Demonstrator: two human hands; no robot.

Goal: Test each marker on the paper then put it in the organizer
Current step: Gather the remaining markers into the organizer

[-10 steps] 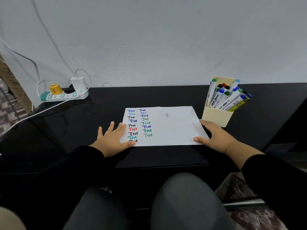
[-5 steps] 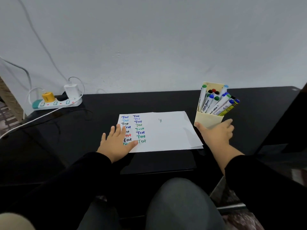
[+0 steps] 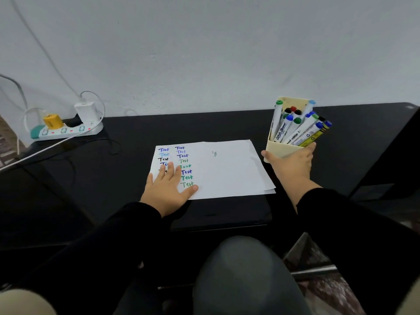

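Left hand (image 3: 167, 192) flat, fingers spread, pressing white paper sheet (image 3: 225, 171) on black tabletop (image 3: 127, 155). Right hand (image 3: 292, 165) grips cream rectangular plastic organizer (image 3: 278, 148) full of capped whiteboard markers (image 3: 295, 126), right of paper.

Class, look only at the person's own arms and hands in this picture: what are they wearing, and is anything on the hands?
Both arms are in long black sleeves reaching to the wrists, plain with no visible markings. The left hand and right hand are bare: no gloves, and no rings or watch can be seen.

Left hand (image 3: 168, 189) flat (right hand (image 3: 292, 167) gripping)
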